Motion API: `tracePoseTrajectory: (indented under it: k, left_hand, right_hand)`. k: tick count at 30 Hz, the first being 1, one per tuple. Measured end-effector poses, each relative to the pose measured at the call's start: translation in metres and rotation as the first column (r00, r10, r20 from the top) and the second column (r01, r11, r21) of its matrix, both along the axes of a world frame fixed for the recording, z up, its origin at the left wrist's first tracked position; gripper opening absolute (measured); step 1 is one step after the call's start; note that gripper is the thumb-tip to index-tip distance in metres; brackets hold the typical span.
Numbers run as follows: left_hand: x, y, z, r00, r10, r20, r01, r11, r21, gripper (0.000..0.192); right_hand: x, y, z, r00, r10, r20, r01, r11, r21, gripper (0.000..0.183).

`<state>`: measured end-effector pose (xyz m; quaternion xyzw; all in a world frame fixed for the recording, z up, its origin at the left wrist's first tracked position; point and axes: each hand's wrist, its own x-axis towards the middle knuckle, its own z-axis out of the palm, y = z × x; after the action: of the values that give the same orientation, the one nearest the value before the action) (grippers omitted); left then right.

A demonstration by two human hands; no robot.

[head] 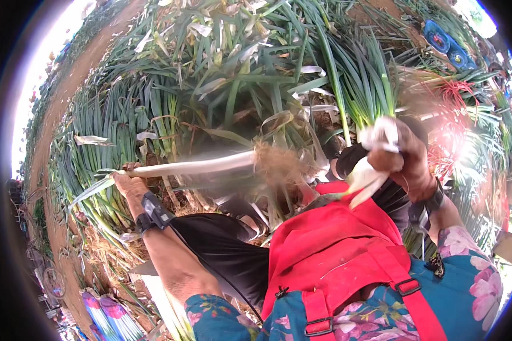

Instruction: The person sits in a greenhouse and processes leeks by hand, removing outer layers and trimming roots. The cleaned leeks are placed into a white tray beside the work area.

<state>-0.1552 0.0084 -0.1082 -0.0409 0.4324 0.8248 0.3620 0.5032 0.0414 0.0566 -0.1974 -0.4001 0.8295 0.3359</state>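
Observation:
My left hand [130, 181] grips a long leek [196, 165] near its green end; its white stalk lies level and its rooty end points right, towards the middle. My right hand [399, 157], partly blurred, is closed around pale peeled leaf layers [369, 177] that hang down over the red apron [337, 243]. A whitish blurred piece shows at its fingers; whether it is leaf or cloth I cannot tell. Behind that hand stands a bunch of green leek leaves [367, 85]. Dry leaf strips surround the roots.
Leeks [111, 123] are heaped at left, and loose leaves [222, 51] are piled ahead. Red ties [456, 91] lie over leeks at right, with blue containers [446, 44] beyond. Bundled leeks [111, 315] lie at lower left. A dirt path [62, 93] runs along the left.

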Motion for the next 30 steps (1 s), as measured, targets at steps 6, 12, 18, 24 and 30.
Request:
tracePoseTrajectory:
  k: [6,12,18,24,30]
  left_hand:
    - [0.014,0.014,0.005,0.997,0.075,-0.029,-0.074,0.997,0.023,0.061]
    - [0.149,0.048,0.059,0.999,-0.026,-0.035,0.029,0.997,0.070,0.054]
    - [0.195,0.031,0.063,0.964,-0.224,-0.143,0.263,0.882,0.392,0.047]
    - [0.247,0.007,0.071,0.754,-0.565,-0.336,0.601,0.799,0.003,0.031]
    - [0.321,-0.023,0.111,-0.042,-0.112,-0.993,0.009,0.994,-0.112,0.021]
  right_hand:
    - [-0.078,0.032,-0.061,0.703,-0.445,0.554,-0.482,0.275,0.832,0.032]
    - [-0.140,0.002,-0.087,0.907,0.173,0.384,-0.275,0.934,0.227,0.047]
    - [-0.198,0.014,-0.083,0.992,0.099,-0.074,-0.111,0.979,-0.171,0.071]
    - [-0.155,0.047,-0.077,0.965,-0.120,-0.232,0.060,0.966,-0.251,0.071]
    - [-0.091,0.050,-0.054,0.975,-0.218,-0.052,0.217,0.976,-0.026,0.075]
